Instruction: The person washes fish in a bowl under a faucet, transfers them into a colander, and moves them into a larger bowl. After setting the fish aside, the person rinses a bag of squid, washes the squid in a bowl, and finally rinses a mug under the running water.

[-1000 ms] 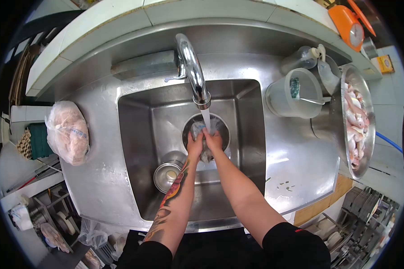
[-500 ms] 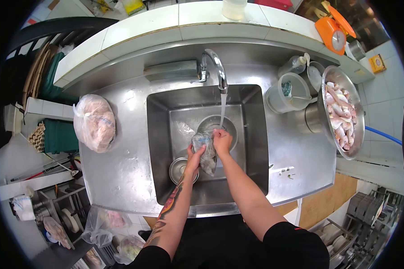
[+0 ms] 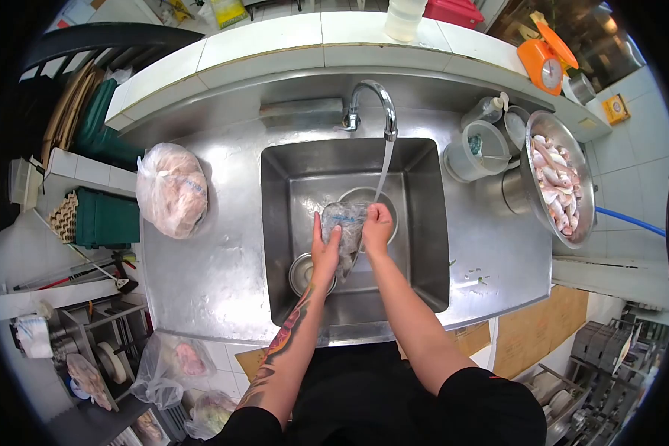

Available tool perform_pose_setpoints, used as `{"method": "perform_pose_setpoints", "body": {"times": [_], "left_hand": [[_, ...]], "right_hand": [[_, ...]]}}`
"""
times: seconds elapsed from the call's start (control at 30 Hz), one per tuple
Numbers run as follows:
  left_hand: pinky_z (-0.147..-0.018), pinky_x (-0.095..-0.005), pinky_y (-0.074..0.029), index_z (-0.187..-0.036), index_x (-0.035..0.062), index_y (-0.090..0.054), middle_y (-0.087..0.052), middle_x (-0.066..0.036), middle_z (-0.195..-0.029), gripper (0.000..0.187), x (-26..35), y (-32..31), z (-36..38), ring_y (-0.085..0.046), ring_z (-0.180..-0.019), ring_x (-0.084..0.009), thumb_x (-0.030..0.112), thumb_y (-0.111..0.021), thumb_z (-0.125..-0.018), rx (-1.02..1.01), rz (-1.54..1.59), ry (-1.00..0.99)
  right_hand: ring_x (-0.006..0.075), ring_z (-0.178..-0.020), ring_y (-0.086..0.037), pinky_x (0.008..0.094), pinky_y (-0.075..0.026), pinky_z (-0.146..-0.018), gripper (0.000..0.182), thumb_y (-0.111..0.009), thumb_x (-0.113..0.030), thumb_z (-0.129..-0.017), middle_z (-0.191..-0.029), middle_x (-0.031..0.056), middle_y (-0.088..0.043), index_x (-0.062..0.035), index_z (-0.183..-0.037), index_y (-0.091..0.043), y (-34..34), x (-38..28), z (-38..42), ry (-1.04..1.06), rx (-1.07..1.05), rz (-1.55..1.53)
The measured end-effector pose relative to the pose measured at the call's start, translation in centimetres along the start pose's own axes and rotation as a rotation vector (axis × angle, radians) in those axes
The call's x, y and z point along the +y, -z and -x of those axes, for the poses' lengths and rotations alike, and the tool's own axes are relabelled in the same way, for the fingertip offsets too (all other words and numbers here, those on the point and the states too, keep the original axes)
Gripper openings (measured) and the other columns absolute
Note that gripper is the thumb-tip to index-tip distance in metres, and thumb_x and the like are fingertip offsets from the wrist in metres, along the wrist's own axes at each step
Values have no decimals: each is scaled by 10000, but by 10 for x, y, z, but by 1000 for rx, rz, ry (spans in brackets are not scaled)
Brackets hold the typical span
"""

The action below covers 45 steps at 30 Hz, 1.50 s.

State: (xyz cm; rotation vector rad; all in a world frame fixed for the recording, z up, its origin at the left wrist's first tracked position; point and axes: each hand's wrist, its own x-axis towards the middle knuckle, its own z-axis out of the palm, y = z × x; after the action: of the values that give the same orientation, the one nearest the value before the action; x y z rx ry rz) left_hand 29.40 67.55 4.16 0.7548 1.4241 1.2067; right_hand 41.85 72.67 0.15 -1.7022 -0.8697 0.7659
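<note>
Over the steel sink (image 3: 290, 160) I hold a clear plastic bag (image 3: 343, 223) with greyish contents and blue print on it. My left hand (image 3: 325, 249) grips its left side, thumb across the front. The fingers of my right hand (image 3: 377, 229) are closed on the bag's upper right edge. Water runs from the curved faucet (image 3: 379, 93) and falls just behind my right hand. Below the bag sits a round metal bowl (image 3: 390, 201), partly hidden by it. A smaller metal pot (image 3: 302, 275) stands at the sink's lower left, partly behind my left wrist.
On the left counter rests a tied plastic bag of pale meat (image 3: 172, 192). At right, a large metal bowl of fish pieces (image 3: 560, 182) stands tilted near a plastic container (image 3: 470, 157) and a pump bottle (image 3: 489, 110). An orange scale (image 3: 543, 65) is on the ledge.
The camera view has shifted, so the sink appears farther right. Both hands still hold the bag, which is turned more toward me, its blue print showing more plainly.
</note>
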Motion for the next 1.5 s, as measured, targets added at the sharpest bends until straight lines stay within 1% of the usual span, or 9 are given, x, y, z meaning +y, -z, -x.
{"method": "perform_pose_setpoints", "body": {"times": [0.2,0.3,0.6,0.7,0.8,0.93,1.13,1.2,1.5], "left_hand": [[-1095,-338,-356,-1543,30,-250,-410,-181,-1486,704,16,-14,-1,-444,-1318,-236,174,-621,-961,-19,94,-112],[-1134,-355,-300,-1514,-12,-297,-400,-222,-1493,685,39,-21,1,-410,-1363,-289,181,-621,-942,14,2,-213],[-1142,-368,-294,-1505,-28,-303,-407,-232,-1485,681,60,-23,13,-410,-1367,-296,136,-616,-923,-1,32,-272],[-1137,-359,-300,-1529,2,-264,-377,-200,-1509,681,57,-19,10,-400,-1366,-270,126,-589,-944,5,-18,-289],[-1121,-391,-320,-1517,26,-319,-441,-240,-1444,688,55,-18,13,-438,-1332,-323,172,-633,-922,46,-76,-304],[-1096,-399,-338,-1525,88,-337,-474,-236,-1373,700,56,-14,16,-469,-1267,-337,219,-653,-914,86,-235,-325],[-1039,-392,-375,-1519,101,-360,-511,-214,-1264,696,61,-2,18,-505,-1162,-319,240,-662,-908,91,-268,-319],[-1017,-385,-387,-1516,105,-371,-524,-201,-1216,692,66,1,21,-515,-1128,-308,242,-666,-905,83,-268,-311],[-957,-360,-413,-1504,135,-409,-523,-156,-1082,684,78,13,32,-530,-1027,-269,270,-689,-894,155,-464,-330]], "right_hand": [[55,-782,-499,235,-416,-725,178,-537,-138,-1010,-829,-38,-573,-44,-879,-613,11,-50,-5,-163,-190,-466],[66,-820,-535,241,-443,-764,104,-585,-134,-992,-866,-18,-601,-39,-954,-604,11,-62,-8,-261,-158,-683],[103,-829,-583,258,-505,-703,472,-749,-123,-870,-957,33,-631,-7,-1282,-549,41,-95,-14,-88,-124,-465],[124,-772,-600,259,-510,-691,539,-785,-94,-806,-917,47,-643,-6,-1281,-546,57,-148,-4,193,-149,-54],[134,-723,-600,257,-508,-687,541,-794,-63,-764,-884,45,-650,-22,-1256,-573,44,-98,-17,-14,-252,21],[118,-705,-588,253,-499,-680,460,-782,-50,-773,-842,29,-642,-31,-1200,-611,38,-94,-20,-103,-264,-85],[117,-670,-569,260,-480,-651,334,-705,15,-807,-774,39,-609,-34,-1134,-655,50,-109,-12,91,-356,-227],[169,-668,-593,283,-478,-639,272,-657,29,-823,-787,83,-619,-23,-1090,-677,59,-121,-11,358,-440,97],[363,-775,-645,402,-510,-688,96,-609,9,-847,-864,171,-654,1,-930,-656,55,-130,-13,613,-444,204]]}}
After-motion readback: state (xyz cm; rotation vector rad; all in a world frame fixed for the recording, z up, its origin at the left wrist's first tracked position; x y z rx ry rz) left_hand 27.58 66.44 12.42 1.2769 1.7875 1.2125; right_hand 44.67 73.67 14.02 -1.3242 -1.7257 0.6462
